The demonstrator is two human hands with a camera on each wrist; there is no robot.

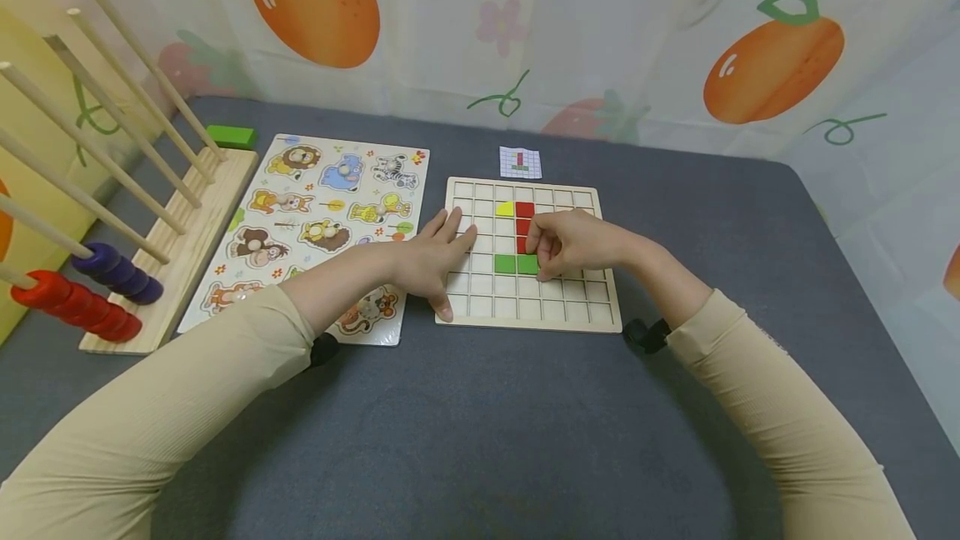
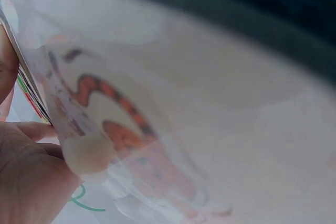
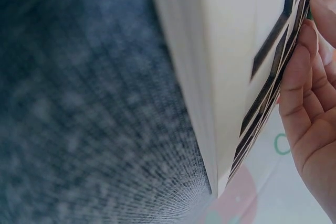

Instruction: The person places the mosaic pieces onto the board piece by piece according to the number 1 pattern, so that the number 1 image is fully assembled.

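A pale wooden grid board lies on the dark table. My left hand rests on its left edge with fingers spread, pressing the board. In the grid a red column stands above a row of green square tiles. A small yellow tile sits left of the top red square. My right hand has curled fingers at the right end of the green row; thumb and index finger pinch about the green tile there. Its far side is hidden by the fingers. The right wrist view shows those fingertips close to the grid.
A small pattern card lies behind the board. To the left is an animal puzzle board, partly under my left forearm. Farther left stands a wooden peg rack with red and purple beads, and a green block behind it.
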